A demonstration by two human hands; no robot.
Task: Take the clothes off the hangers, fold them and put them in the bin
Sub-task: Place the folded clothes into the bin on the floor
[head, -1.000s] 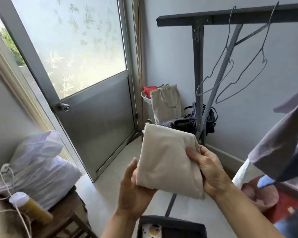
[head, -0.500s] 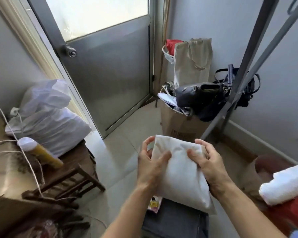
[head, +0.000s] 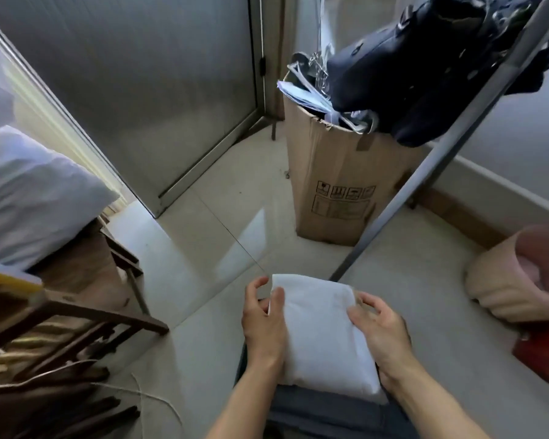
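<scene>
A folded white garment (head: 322,334) lies low in the head view, over a dark bin (head: 336,413) that holds grey folded cloth. My left hand (head: 262,324) grips the garment's left edge, thumb on top. My right hand (head: 382,331) presses on its right side with fingers spread over the fabric. Most of the bin is hidden under the garment and my forearms. No hangers are in view.
A tall cardboard box (head: 339,185) stuffed with dark bags stands ahead. A metal rack leg (head: 425,160) slants down to the floor beside the garment. A wooden stool (head: 86,299) with white bags sits left. A beige basket (head: 514,280) is at the right.
My view has tilted downward, and both hands have lowered the folded garment from chest height down onto the bin. The hangers on the rack have left the view.
</scene>
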